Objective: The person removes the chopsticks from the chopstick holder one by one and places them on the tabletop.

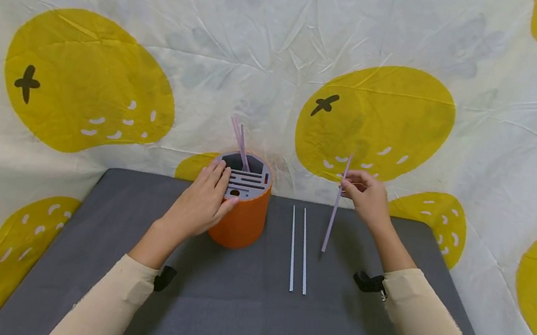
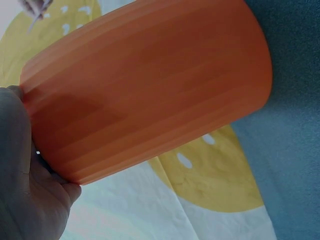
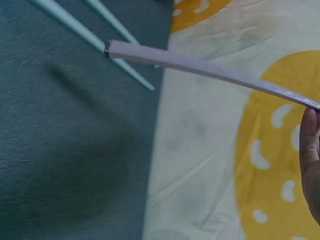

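An orange round utensil holder [image 1: 237, 225] with a grey slotted top stands upright near the back of the table. My left hand [image 1: 201, 197] rests on the left side of its top, fingers stretched out and thumb at the front rim. Lilac sticks [image 1: 240, 139], perhaps chopsticks, lean out of its rear opening beside a thin dark one. To the right, my right hand [image 1: 366, 198] pinches a lilac chopstick [image 1: 331, 223] above the table, its thicker end pointing down. In the right wrist view, that chopstick [image 3: 185, 64] has a squared end. Two pale blue chopsticks [image 1: 292, 249] lie side by side between holder and right hand.
A dark grey cloth covers the table [image 1: 224, 323]. Close behind its back edge hangs a white curtain [image 1: 239, 82] with big yellow fruit prints. Each wrist carries a small black device [image 1: 368, 282].
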A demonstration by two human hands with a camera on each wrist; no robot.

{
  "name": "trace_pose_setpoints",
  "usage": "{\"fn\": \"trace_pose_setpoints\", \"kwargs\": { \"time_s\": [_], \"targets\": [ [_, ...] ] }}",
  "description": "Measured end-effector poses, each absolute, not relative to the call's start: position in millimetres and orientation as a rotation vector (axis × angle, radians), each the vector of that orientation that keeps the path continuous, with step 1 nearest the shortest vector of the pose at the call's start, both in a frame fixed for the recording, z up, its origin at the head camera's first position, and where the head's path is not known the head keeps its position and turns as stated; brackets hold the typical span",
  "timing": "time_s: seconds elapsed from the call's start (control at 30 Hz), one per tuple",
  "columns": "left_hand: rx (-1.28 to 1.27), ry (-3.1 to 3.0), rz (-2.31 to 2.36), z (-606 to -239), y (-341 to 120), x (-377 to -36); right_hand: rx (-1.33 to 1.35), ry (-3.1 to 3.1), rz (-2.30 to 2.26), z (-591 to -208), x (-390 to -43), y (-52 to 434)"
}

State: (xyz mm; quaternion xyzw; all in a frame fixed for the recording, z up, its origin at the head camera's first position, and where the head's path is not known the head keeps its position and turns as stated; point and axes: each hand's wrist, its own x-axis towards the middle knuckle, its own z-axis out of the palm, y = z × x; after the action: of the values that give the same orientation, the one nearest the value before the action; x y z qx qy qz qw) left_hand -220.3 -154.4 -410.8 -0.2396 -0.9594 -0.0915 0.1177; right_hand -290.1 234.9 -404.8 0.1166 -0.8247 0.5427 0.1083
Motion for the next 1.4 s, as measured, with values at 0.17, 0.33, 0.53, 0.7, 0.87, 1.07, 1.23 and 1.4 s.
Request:
{"fn": "trace_pose_setpoints", "kwargs": {
  "time_s": [0.17, 0.33, 0.53, 0.7, 0.87, 1.07, 1.23, 1.4],
  "targets": [
    [-0.7, -2.804, -0.266, -410.2, -153.4, -221.7, 0.285, -2.556, 1.575, -426.7, -294.7, 238.4],
    [-0.7, -2.825, -0.274, -409.4, -153.1, -220.6, 0.281, -2.673, 1.474, -451.3, -294.8, 240.1],
    [-0.699, -2.847, -0.277, -408.8, -154.8, -218.6, 0.225, -2.729, 1.496, -477.3, -296.4, 239.0],
    [-0.692, -2.86, -0.303, -408.0, -156.2, -217.8, 0.144, -2.765, 1.499, -490.3, -297.9, 235.3],
    [-0.682, -2.856, -0.288, -408.6, -157.4, -218.3, 0.044, -2.811, 1.476, -498.4, -299.0, 230.9],
    [-0.69, -2.825, -0.285, -408.0, -158.3, -217.3, -0.079, -2.829, 1.492, -509.4, -299.2, 225.1],
    [-0.698, -2.814, -0.298, -408.2, -157.0, -217.5, -0.168, -2.838, 1.51, -518.6, -297.2, 224.0],
    [-0.711, -2.803, -0.299, -409.2, -154.1, -218.2, -0.239, -2.819, 1.558, -525.4, -294.3, 224.5]
  ]
}}
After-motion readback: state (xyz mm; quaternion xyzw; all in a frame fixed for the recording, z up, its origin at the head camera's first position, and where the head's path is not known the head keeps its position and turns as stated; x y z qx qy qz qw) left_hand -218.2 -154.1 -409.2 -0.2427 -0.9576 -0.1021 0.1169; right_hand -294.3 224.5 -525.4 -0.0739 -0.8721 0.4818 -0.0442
